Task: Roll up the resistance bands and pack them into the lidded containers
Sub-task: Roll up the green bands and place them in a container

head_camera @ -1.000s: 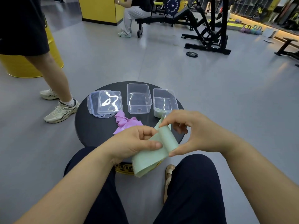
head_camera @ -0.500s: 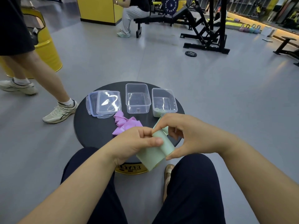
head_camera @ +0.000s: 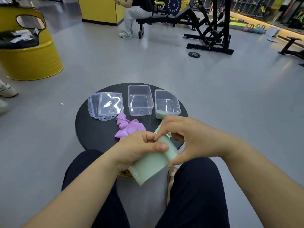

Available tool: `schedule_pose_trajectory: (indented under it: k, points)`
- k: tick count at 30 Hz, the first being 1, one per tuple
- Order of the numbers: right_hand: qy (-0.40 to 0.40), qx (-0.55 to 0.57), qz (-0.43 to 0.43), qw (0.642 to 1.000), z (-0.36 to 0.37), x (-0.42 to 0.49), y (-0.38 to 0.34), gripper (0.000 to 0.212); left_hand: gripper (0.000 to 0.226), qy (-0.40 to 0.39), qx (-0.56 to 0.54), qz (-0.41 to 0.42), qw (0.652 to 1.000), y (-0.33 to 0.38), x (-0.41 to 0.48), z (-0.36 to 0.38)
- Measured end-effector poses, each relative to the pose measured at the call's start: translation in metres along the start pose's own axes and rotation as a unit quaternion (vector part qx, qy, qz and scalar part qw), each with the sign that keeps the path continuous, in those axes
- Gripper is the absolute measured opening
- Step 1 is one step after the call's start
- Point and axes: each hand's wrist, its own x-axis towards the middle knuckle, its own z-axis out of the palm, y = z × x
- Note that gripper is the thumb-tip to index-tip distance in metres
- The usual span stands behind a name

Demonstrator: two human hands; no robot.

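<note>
A pale green resistance band [head_camera: 153, 167] is held over my lap at the near edge of the round black table [head_camera: 92, 129]. My left hand [head_camera: 138, 148] grips its left side, thumb laid across the rolled part. My right hand [head_camera: 184, 137] pinches the roll from the right, index finger on top and thumb underneath. A loose tail of the band hangs toward my knees. A crumpled pink band [head_camera: 128, 127] lies on the table behind my left hand. Two clear containers stand open at the back, the middle one [head_camera: 140, 100] and the right one [head_camera: 167, 103]. Stacked clear lids [head_camera: 107, 106] lie to their left.
A yellow drum seat [head_camera: 29, 51] stands at the far left, with a passer-by's shoes [head_camera: 6, 92] near it. A person sits on a black bench [head_camera: 153, 18] at the back. A weight rack [head_camera: 212, 30] and a plate [head_camera: 194, 54] stand on the grey floor beyond.
The green band's hanging tail has grown shorter as both hands wound it. The walking person has moved off to the left; only shoes remain in view.
</note>
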Motion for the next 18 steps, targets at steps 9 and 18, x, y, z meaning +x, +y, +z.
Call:
schedule_pose_trajectory:
  k: [9,18]
  points:
    - [-0.004,0.073,0.023,0.997,0.0013,-0.0036,0.0028,0.067,0.029,0.020,-0.006,0.010,1.000,-0.0012,-0.0021,-0.0014]
    - [0.013,0.027,-0.016,0.999,0.0006,-0.0034,0.0047,0.054,0.052,-0.013,0.001,0.009,1.000,-0.0035,0.0013,-0.0011]
